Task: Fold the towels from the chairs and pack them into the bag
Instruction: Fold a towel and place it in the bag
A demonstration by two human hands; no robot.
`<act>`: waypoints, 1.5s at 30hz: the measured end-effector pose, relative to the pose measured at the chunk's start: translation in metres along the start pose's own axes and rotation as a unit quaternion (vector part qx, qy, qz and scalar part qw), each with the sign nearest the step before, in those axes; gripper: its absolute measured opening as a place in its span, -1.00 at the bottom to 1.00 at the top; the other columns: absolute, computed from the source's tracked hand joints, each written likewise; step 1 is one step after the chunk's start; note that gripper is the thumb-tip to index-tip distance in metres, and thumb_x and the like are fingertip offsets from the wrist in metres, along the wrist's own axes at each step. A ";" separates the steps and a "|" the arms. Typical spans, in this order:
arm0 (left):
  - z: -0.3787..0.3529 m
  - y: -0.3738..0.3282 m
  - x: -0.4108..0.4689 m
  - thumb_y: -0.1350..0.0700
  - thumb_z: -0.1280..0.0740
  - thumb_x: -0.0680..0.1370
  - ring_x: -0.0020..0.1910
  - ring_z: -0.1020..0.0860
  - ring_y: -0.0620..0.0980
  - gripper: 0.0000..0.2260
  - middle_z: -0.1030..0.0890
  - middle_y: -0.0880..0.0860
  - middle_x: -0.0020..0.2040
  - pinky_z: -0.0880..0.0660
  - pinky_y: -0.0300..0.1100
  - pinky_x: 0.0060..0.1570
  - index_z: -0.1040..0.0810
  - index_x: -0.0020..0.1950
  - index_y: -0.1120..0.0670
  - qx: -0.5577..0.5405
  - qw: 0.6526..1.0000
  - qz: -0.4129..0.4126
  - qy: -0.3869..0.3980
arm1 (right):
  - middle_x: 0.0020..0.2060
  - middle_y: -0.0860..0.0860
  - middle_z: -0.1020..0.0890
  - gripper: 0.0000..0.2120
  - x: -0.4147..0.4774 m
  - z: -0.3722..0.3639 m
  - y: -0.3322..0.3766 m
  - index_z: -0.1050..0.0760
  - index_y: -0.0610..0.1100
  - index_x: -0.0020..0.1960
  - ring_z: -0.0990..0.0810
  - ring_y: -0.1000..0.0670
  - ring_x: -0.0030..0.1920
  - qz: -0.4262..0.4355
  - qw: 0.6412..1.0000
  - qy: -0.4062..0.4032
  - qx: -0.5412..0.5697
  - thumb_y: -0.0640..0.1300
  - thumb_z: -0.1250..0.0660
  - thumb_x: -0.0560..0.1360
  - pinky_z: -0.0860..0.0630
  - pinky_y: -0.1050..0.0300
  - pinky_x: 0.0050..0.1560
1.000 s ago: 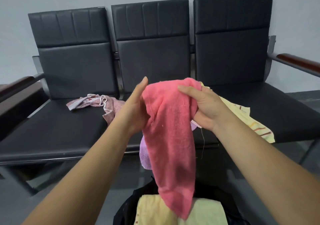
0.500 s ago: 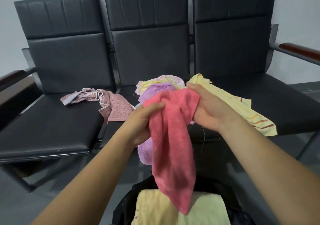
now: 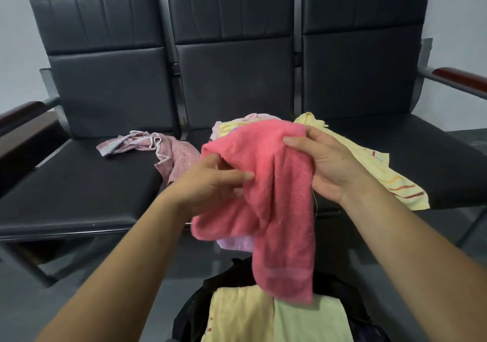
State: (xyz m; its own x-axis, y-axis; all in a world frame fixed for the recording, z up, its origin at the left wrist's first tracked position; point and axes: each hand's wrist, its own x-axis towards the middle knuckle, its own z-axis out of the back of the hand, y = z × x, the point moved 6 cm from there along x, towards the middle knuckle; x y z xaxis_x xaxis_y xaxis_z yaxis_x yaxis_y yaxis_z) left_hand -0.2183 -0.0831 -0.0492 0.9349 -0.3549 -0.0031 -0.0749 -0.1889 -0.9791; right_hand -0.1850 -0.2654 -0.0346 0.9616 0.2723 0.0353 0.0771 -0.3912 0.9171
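A coral-pink towel (image 3: 279,204) hangs in front of me over the black bag (image 3: 192,312). My left hand (image 3: 210,183) pinches its left part and my right hand (image 3: 326,165) grips its upper right edge. Folded pale yellow towels (image 3: 276,318) lie in the open bag at the bottom. Behind the pink towel, a heap of pink, yellow and lilac towels (image 3: 237,126) sits on the middle seat, with a lilac one (image 3: 234,242) hanging over the seat edge. A yellow striped towel (image 3: 390,181) lies on the right seat and a reddish patterned towel (image 3: 163,149) on the left seat.
Three joined black padded chairs (image 3: 232,78) stand against a pale wall, with wooden armrests at the far left (image 3: 18,112) and far right (image 3: 458,78). The bag stands on a dark floor (image 3: 105,275) in front of the seats.
My left hand has moved from the towel's upper edge down to its front and now pinches it lower. The towel is more bunched between my hands.
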 end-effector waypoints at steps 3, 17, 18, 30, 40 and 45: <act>0.008 0.003 0.004 0.25 -0.46 0.47 -0.32 -0.60 -0.04 -0.89 -0.63 0.09 -0.27 -0.57 -0.23 -0.23 -0.59 -0.07 0.25 -0.010 0.998 0.003 -0.060 | -0.12 -0.08 -0.69 -0.85 0.000 -0.004 0.001 -0.55 -0.16 0.08 -0.71 -0.01 -0.17 0.008 1.000 0.004 0.023 -0.30 -0.40 0.53 -0.66 0.11 -0.17; 0.018 -0.015 0.003 0.30 -0.27 0.63 -0.15 -0.68 -0.11 -0.85 -0.72 0.00 -0.13 -0.58 -0.29 -0.15 -0.61 0.11 0.17 0.125 0.989 -0.058 -0.060 | -0.08 -0.19 -0.74 -0.87 0.001 0.021 0.010 -0.64 -0.14 0.10 -0.73 -0.15 -0.11 0.044 0.970 -0.030 -0.236 -0.18 -0.45 0.56 -0.61 -0.13 0.01; 0.021 -0.018 0.003 0.28 -0.26 0.65 -0.15 -0.67 -0.11 -0.85 -0.72 0.00 -0.12 -0.58 -0.28 -0.16 -0.62 0.10 0.16 0.148 0.984 -0.061 -0.077 | -0.08 -0.17 -0.75 -0.85 0.000 0.018 0.010 -0.64 -0.15 0.11 -0.73 -0.14 -0.10 0.037 0.972 -0.025 -0.229 -0.16 -0.46 0.55 -0.61 -0.10 0.00; 0.024 -0.032 0.001 0.17 -0.45 0.51 0.00 -0.67 0.01 -0.76 -0.71 0.10 0.05 -0.58 -0.17 0.01 -0.69 0.17 0.11 0.035 0.993 -0.103 -0.046 | -0.19 -0.02 -0.73 -0.82 -0.003 0.010 0.007 -0.72 -0.17 -0.01 -0.71 0.10 -0.24 -0.103 0.992 0.043 0.059 -0.24 -0.38 0.44 -0.65 0.24 -0.21; 0.028 -0.031 -0.003 0.19 -0.30 0.66 -0.19 -0.65 0.01 -0.81 -0.70 0.10 -0.10 -0.64 -0.12 -0.11 -0.69 0.15 0.04 0.162 0.974 -0.093 -0.126 | 0.08 -0.21 -0.72 -0.71 0.001 0.028 0.020 -0.61 -0.32 0.23 -0.70 0.02 -0.10 -0.036 0.991 -0.060 -0.114 -0.18 -0.40 0.58 -0.67 0.16 -0.16; 0.026 -0.031 0.001 0.10 -0.37 0.58 -0.21 -0.53 -0.05 -0.81 -0.65 0.08 -0.12 -0.45 -0.20 -0.18 -0.71 0.11 0.13 -0.006 0.989 -0.084 -0.119 | -0.02 -0.12 -0.74 -0.50 -0.006 0.013 0.030 -0.42 -0.31 0.39 -0.73 0.05 -0.01 -0.051 0.982 0.035 0.179 -0.18 -0.38 0.49 -0.65 0.21 0.04</act>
State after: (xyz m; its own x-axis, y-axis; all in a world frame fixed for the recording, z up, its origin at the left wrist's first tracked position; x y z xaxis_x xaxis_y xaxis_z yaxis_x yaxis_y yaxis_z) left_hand -0.2057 -0.0534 -0.0239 0.9896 -0.0916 0.1111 0.0867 -0.2375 -0.9675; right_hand -0.1855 -0.2897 -0.0127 0.9249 0.3801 -0.0104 0.2709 -0.6395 0.7194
